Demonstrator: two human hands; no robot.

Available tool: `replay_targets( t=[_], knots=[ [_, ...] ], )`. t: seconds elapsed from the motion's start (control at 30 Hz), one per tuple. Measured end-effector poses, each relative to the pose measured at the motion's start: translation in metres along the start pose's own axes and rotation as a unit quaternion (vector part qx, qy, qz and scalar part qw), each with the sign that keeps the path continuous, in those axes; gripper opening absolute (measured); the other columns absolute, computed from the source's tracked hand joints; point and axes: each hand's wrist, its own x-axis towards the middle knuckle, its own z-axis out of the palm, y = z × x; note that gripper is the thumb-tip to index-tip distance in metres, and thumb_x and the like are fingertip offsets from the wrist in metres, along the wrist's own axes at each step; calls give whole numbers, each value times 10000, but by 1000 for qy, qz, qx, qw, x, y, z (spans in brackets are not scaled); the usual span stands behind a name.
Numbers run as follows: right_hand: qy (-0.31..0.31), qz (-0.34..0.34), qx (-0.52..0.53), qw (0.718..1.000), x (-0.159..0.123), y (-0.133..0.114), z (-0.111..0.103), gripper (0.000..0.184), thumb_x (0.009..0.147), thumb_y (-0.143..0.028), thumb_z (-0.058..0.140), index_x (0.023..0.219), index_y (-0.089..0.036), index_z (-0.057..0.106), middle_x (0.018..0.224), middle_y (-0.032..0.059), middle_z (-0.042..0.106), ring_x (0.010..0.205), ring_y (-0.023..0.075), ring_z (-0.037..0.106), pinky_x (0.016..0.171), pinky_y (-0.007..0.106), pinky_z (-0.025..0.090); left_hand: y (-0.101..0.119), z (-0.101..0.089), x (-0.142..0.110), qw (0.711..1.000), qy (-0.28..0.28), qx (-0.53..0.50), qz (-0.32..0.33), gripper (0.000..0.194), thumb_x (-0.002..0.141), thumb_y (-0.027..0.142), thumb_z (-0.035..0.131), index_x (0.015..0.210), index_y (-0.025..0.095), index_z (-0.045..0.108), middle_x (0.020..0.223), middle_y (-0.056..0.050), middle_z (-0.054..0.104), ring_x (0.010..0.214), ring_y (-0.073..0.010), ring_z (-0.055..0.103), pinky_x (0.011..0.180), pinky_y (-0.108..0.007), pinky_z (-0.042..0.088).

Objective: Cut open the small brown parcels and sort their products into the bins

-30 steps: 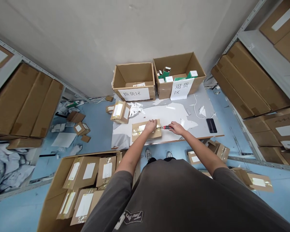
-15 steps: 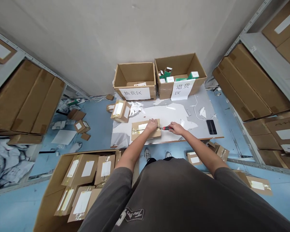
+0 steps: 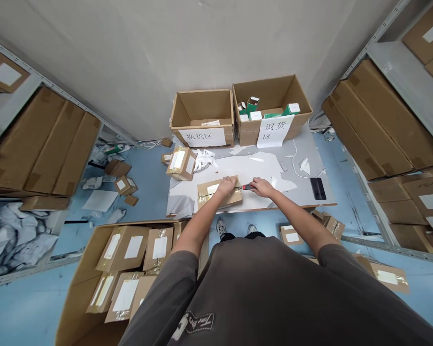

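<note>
Box [image 3: 234,198] of brown cardboard, lying flat at the near edge of the table [image 3: 260,169], a little left of its middle; clear tape runs along its top, and a white label is partly hidden by the left forearm. Left hand [image 3: 228,184]: on the top of the box towards its right end, fingers bent; how tightly they close cannot be told. Right hand [image 3: 262,187]: just right of the box, fingers wrapped around the red and black handle of a knife [image 3: 247,187], which points left with its tip at the right end of the box; whether the blade enters the seam is too small to tell. Left of the box and farther back, a taped parcel [image 3: 181,164] stands beside crumpled paper strips [image 3: 205,159]. At the far edge, two open cartons stand side by side: the left carton [image 3: 204,102] and the right carton [image 3: 269,89], each with a handwritten white sheet on its near side; green and white packets [image 3: 255,115] lie in the right one. Phone [image 3: 318,189] at the right end of the table, near a white cable [image 3: 294,161]. Near left, a large carton [image 3: 73,293] holds several labelled parcels [image 3: 134,247].
</note>
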Motion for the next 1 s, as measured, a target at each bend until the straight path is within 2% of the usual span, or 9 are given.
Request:
replay_targets(
  t=[0.1,0.2,0.33,0.43,0.77,0.9,1.0],
  knots=[
    [-2,-12,1,1000,3,0,2,343,1054,-313,619,1356,-173,703,1231,158,649,1148,309,579,938,378,462,1,3,-3,1000,8,2,-9,557,971,44,452,1527,19,480,1249,-321,676,1194,-376,670,1085,-539,491],
    [3,-15,8,1000,4,0,6,331,1054,-315,622,1340,-171,704,1238,163,646,1150,309,580,937,378,464,3,8,-6,1000,22,0,-16,594,988,49,386,1577,12,451,1369,-370,626,1316,-410,627,1103,-592,483],
    [14,-22,30,999,6,4,11,343,1048,-311,631,1361,-185,695,1235,158,647,1147,309,584,951,386,468,5,15,-10,999,19,-22,-38,626,995,70,365,1614,28,448,1535,-408,513,1443,-463,543,1085,-638,502],
    [9,-34,37,999,9,6,11,341,1048,-309,631,1352,-167,697,1232,161,648,1154,310,585,963,387,469,5,18,-12,999,12,-28,-44,637,1007,81,358,1640,42,420,1584,-405,473,1487,-466,509,1071,-643,521],
    [6,-49,48,998,12,7,12,344,1061,-317,599,1362,-176,688,1245,161,637,1168,315,569,966,393,466,3,15,-15,998,16,-8,-63,550,1007,59,336,1543,39,461,1510,-384,534,1422,-425,554,1070,-589,527],
    [-1,-61,44,997,13,5,9,349,1067,-315,583,1369,-169,682,1253,168,638,1174,322,557,969,398,459,4,15,-15,997,11,-21,-71,494,984,48,388,1464,40,503,1414,-353,596,1349,-414,584,1078,-563,519],
    [-4,-62,28,998,13,4,6,357,1056,-300,594,1371,-154,679,1265,183,634,1172,334,550,954,405,454,6,15,-16,995,12,-28,-91,477,980,45,413,1448,44,505,1430,-352,579,1365,-419,568,1082,-555,514]
  ],
)
